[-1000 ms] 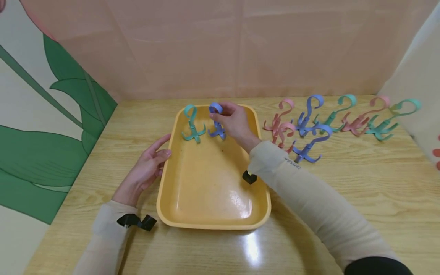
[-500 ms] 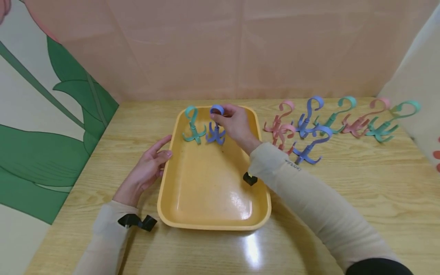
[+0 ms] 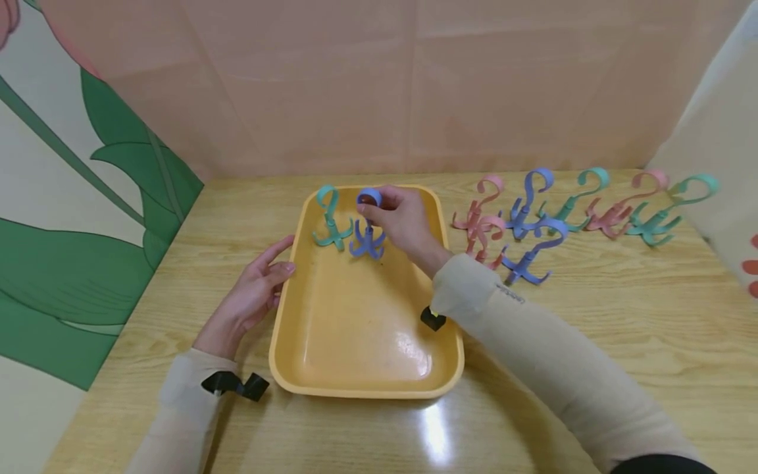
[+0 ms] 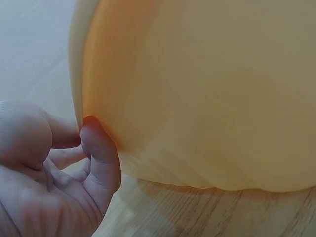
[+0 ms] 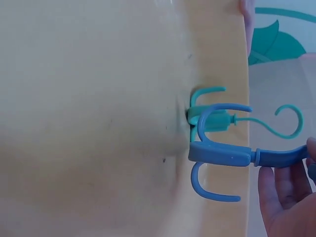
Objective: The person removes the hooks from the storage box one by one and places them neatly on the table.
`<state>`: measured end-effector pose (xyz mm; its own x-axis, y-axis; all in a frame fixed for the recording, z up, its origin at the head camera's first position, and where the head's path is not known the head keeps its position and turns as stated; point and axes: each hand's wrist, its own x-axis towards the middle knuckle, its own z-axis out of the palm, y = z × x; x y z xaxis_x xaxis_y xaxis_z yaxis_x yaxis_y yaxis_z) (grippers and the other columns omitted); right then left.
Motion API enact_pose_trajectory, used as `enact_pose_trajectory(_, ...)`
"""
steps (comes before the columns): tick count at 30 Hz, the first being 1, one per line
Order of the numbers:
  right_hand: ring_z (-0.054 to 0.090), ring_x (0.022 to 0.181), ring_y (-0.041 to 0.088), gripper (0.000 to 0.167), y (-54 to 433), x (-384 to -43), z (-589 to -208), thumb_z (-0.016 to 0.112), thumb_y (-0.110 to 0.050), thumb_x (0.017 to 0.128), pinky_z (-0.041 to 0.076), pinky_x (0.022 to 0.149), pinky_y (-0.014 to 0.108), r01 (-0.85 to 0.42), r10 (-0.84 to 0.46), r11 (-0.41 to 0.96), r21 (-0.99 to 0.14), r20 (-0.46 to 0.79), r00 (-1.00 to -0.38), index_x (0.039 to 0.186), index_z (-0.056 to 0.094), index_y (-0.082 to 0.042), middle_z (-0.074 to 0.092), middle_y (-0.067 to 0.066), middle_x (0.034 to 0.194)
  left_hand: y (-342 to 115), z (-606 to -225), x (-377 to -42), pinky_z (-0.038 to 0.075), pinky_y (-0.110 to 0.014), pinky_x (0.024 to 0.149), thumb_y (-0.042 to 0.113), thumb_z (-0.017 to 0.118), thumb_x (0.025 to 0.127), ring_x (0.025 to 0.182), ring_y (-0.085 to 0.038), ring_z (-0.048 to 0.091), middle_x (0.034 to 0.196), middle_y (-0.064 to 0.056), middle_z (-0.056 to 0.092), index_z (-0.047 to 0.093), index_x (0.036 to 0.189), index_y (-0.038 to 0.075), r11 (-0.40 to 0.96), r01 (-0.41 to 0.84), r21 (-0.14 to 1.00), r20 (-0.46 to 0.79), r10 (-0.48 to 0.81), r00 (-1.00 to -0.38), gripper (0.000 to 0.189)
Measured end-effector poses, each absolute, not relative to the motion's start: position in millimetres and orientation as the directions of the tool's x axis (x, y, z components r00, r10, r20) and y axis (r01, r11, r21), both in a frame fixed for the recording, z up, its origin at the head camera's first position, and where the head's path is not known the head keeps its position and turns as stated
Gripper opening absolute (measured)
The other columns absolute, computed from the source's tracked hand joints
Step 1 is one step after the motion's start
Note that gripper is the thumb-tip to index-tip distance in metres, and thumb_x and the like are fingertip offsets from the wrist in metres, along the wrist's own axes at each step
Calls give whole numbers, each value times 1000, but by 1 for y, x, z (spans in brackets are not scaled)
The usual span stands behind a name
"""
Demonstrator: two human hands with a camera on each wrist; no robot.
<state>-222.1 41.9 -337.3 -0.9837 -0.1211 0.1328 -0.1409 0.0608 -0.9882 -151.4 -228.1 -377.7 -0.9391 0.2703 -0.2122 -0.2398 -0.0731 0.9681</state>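
Note:
My right hand [image 3: 405, 224] pinches the curved top of a blue multi-claw hanging hook [image 3: 368, 245] over the far end of the yellow tray [image 3: 355, 316]. In the right wrist view, the fingers grip the stem of this blue hook [image 5: 219, 153], its prongs pointing toward the hand. Beside it, inside the tray, a green multi-claw hook [image 3: 333, 235] stands with its curl up. My left hand [image 3: 251, 289] holds the tray's left side; in the left wrist view, thumb and finger pinch the rim [image 4: 76, 59]. Whether the blue hook touches the tray floor, I cannot tell.
Right of the tray, several more hooks stand on the wooden table [image 3: 622, 342], among them a pink hook [image 3: 474, 220], a blue hook [image 3: 527, 266] and a green hook [image 3: 651, 227]. Behind rises a pinkish covered wall [image 3: 355, 85].
My right hand has brought the blue hook slightly toward me and to the left, closer to the green one. The left hand keeps its place at the tray rim.

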Motion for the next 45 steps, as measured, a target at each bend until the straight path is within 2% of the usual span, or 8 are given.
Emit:
enact_pose_trajectory(10,70,99,33,21,45,-200,-322,76,-7,90,59,80,34,-168,-139,15,-986,165,-976,110,73,-1,73,12,102,-228,-376,-150,55,-24,57,10,49,106,74,-12,65,104,-8,66,24,161,18,-67,-236,970,-209,273,-939,61)
enact_pose_trajectory(19,71,91,22,20,49,-173,-299,77,-7,90,59,81,36,-260,-200,12,-966,253,-947,108,73,0,74,11,101,-228,-376,-151,55,-24,57,10,50,106,73,-12,66,103,-7,68,24,161,18,-74,-235,969,-206,277,-939,61)
enact_pose_trajectory(24,70,89,25,19,64,-159,-291,76,-7,90,59,82,36,-311,-231,26,-950,297,-926,107,73,1,72,12,99,-228,-376,-150,55,-24,57,11,50,106,73,-12,67,103,-6,67,25,161,18,-74,-231,970,-202,279,-939,61)
enact_pose_trajectory(29,70,89,24,22,83,-149,-286,77,-8,89,59,80,33,-306,-197,62,-950,289,-937,110,73,0,72,9,99,-229,-376,-149,56,-25,57,13,51,106,74,-13,66,105,-7,66,25,161,20,-61,-236,970,-212,274,-938,60)
enact_pose_trajectory(39,71,87,22,24,124,-134,-291,77,-5,88,59,79,31,-335,-163,18,-942,328,-931,111,73,0,74,8,100,-230,-377,-149,57,-27,59,14,50,107,77,-14,68,110,-10,66,24,161,20,-57,-240,969,-216,279,-936,60)
enact_pose_trajectory(41,70,72,17,23,132,-130,-292,78,-6,88,59,64,26,-332,-154,15,-943,326,-933,110,74,-1,74,10,98,-230,-376,-149,57,-27,59,14,50,107,76,-14,68,109,-10,67,25,161,20,-63,-238,969,-212,279,-937,60)
enact_pose_trajectory(43,67,64,15,22,140,-127,-292,78,-6,88,54,49,23,-342,-142,15,-939,337,-931,109,74,0,74,10,94,-230,-376,-149,58,-27,60,14,51,106,77,-15,69,109,-10,67,25,161,20,-64,-237,969,-211,279,-937,61)
enact_pose_trajectory(45,66,64,15,21,147,-123,-292,77,-4,88,54,49,23,-354,-136,-4,-935,351,-926,107,73,3,73,12,93,-230,-376,-150,58,-28,61,14,51,106,77,-15,69,109,-10,66,25,161,20,-61,-236,970,-211,278,-937,61)
